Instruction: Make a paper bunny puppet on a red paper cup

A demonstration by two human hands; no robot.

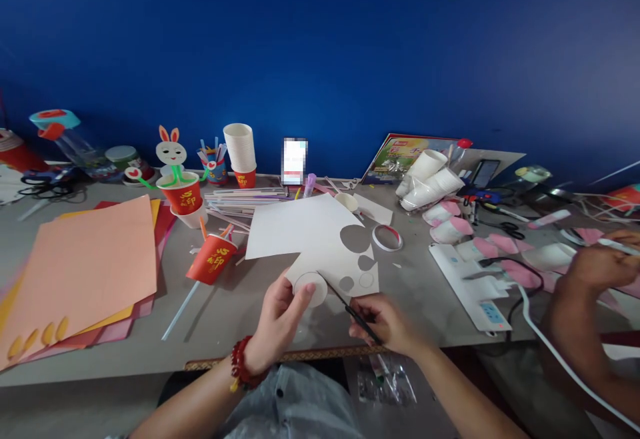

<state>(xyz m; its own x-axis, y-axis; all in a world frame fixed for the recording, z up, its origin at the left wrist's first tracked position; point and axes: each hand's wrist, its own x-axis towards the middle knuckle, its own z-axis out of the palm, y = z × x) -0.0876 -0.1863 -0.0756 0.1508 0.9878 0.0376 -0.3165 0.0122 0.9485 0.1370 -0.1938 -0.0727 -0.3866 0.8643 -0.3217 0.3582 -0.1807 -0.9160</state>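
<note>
My left hand (278, 322) pinches the near edge of a white paper sheet (310, 234) that has round holes cut out of it, with my thumb on a drawn circle (310, 288). A red bead bracelet (240, 363) circles that wrist. My right hand (387, 324) is closed around a thin dark tool (350, 309), possibly scissors or a pen, whose tip points at the paper's near edge. Both hands hover over the grey table's (240, 306) front edge.
Coloured paper sheets (80, 272) lie at the left. Red paper cups (213, 259), a bunny cup craft (177, 182), straws, stacked white cups (240, 146) and a tape ring (387, 237) surround the sheet. Another person's hands (600, 266) work at the right, beside a power strip (470, 286) and white cable.
</note>
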